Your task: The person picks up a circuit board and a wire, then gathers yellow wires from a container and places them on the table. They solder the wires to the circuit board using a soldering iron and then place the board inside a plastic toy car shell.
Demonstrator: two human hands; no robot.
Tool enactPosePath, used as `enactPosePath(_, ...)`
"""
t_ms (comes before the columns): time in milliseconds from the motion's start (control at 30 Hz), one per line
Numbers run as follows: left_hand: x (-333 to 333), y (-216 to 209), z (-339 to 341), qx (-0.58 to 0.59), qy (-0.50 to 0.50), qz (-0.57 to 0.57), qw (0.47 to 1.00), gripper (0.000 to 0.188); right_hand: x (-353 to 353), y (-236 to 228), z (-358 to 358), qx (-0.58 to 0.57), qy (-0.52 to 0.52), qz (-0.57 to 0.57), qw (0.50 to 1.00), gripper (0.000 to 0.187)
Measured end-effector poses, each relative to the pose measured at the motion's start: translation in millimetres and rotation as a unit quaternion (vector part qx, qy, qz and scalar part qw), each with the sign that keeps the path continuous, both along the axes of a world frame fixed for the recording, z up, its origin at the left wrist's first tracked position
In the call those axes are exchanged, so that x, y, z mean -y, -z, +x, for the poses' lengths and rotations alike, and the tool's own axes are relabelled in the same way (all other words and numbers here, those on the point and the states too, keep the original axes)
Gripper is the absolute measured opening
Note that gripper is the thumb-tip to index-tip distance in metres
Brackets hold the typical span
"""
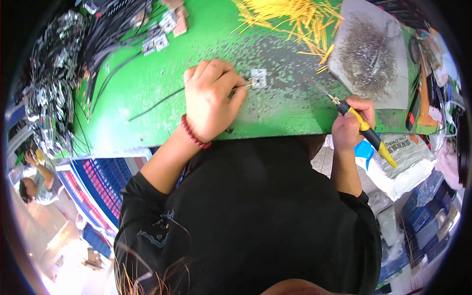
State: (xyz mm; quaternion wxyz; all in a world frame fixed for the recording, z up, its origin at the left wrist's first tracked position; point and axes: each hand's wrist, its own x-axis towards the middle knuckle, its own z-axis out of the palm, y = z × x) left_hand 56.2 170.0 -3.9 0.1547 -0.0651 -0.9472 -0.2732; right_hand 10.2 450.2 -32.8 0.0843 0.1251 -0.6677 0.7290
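- Green bench top fills the upper half of the head view, your only view; on it, right of centre near the top, lies the small pale square board.
- Judging by your pose, you are lining up the thin cable at that board, with the soldering iron ready; whether any lead is already attached, you cannot tell from here.
- Next, the move seems to call for a steady left pinch while the iron's tip travels left to the board's near-left edge.
- Your left hand is nearly closed, finger and thumb pinching the cable end just left of the board; the cable's tail runs out toward the left of the frame.
- Your right hand grips the yellow-and-black iron at right, its tip pointing up-left, well apart from the board.
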Motion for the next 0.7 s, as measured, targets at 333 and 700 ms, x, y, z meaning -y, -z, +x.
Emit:
enactPosePath(333,-37.5,-11.9,-111.2,-0.052,0.099,-0.038,0.993,0.009,3.3,-2.0,1.0,0.041,0.09,-0.107,0.989,0.016)
enactPosePath(700,-34.7,-19.6,-110.8,-0.059,0.122,-0.074,0.988,0.007,-1.5,5.8,0.8,0.028,0.083,-0.121,0.989,0.017)
